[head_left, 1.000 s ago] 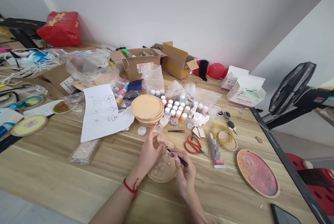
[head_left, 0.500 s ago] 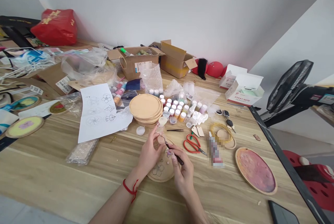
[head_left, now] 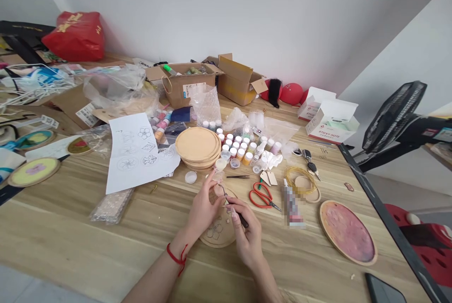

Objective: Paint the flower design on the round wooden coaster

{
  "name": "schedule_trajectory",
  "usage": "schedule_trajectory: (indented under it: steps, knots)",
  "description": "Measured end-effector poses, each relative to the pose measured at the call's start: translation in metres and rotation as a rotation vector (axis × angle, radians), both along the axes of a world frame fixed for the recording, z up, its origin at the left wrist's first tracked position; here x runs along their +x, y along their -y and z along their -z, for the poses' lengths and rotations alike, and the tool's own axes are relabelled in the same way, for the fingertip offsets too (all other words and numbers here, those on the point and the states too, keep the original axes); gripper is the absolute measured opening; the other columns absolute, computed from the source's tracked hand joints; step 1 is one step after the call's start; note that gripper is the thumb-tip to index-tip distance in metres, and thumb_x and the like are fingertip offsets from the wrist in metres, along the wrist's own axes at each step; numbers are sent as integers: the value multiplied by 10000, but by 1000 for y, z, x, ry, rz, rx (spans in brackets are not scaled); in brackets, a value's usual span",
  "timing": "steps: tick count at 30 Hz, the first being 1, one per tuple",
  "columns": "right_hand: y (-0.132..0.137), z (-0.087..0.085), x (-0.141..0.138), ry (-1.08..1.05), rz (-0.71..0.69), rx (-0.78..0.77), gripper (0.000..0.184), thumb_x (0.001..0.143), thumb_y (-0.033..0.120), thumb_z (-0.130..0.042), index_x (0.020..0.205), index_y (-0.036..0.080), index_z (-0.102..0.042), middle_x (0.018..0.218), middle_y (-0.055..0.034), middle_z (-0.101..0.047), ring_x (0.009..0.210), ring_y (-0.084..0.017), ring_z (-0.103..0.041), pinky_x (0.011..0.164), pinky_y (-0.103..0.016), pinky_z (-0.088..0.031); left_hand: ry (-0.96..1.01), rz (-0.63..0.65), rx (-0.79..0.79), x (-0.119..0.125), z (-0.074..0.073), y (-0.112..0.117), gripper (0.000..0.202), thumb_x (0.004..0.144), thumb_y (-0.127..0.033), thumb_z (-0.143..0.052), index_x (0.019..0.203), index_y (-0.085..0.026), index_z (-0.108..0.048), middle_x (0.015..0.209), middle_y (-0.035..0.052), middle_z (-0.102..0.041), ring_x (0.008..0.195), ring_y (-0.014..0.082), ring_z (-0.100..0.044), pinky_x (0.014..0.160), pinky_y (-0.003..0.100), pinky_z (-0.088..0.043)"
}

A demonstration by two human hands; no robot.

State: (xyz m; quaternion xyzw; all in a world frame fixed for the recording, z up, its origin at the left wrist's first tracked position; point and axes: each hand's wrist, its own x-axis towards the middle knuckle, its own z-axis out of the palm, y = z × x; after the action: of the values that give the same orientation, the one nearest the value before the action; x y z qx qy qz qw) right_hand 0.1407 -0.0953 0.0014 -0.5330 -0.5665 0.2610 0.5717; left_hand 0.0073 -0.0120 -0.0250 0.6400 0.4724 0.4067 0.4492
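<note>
Bare wood-grain worktop crowded toward the wall. Stack of round wooden discs beside rows of small paint jars; sheet of flower sketches to their left. Red-handled scissors lie open near a coil of gold wire, with keys just behind. Tube with blurred label lies between scissors and a pink-painted oval wooden plaque. Dark phone at the near corner. Further back, open cardboard box and white sticky-note box. Red bag far left; black fan stands beyond the right edge.
</note>
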Motion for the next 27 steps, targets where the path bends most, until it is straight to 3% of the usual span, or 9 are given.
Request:
schedule_trajectory:
  steps: [6, 10, 13, 19, 23, 27]
  knots:
    - [1, -1, -1, -4, -30, 2, 219, 976, 267, -511, 956, 223, -725, 1048, -103, -745, 983, -222, -706, 857, -351, -568, 24, -48, -14, -2, 1, -3, 752, 835, -199, -628, 1508, -276, -302, 1288, 102, -625, 1219, 232, -605, 1065, 420, -450]
    - [0, 2, 0, -12, 21, 30, 209, 970, 254, -518, 971, 224, -724, 1076, -102, -734, 1007, -222, -699, 872, -350, -562, -2, 12, 15, -2, 1, -1, 747, 861, -270, -639, 1517, -263, -281, 1281, 117, -629, 1223, 243, -600, 1068, 436, -443]
    - [-1, 1, -1, -15, -4, 23, 210, 966, 245, -521, 936, 224, -728, 1034, -96, -742, 973, -221, -709, 845, -339, -568, -18, 35, 15, -1, 1, 0, 733, 864, -235, -620, 1515, -266, -285, 1284, 115, -627, 1224, 246, -598, 1061, 440, -447]
    - [0, 1, -1, -1, 8, 42, 216, 969, 219, -512, 946, 225, -727, 1011, -91, -740, 953, -210, -706, 838, -329, -562, 47, -33, -10, -2, -3, -4, 772, 839, -198, -638, 1515, -289, -279, 1287, 96, -623, 1227, 228, -596, 1067, 413, -444]
    - [-1, 2, -2, 8, 34, 37, 216, 969, 225, -510, 948, 215, -724, 1023, -99, -730, 974, -215, -697, 849, -335, -559, 24, 26, -11, 0, -2, 0, 740, 861, -258, -643, 1512, -257, -292, 1277, 125, -632, 1218, 247, -601, 1062, 439, -445]
    - [-1, 0, -2, 3, -9, 18, 211, 963, 215, -524, 893, 209, -723, 973, -89, -741, 921, -203, -705, 813, -307, -561, 21, 46, -5, 1, -1, 0, 736, 852, -190, -613, 1511, -269, -293, 1273, 107, -637, 1217, 235, -603, 1062, 429, -445]
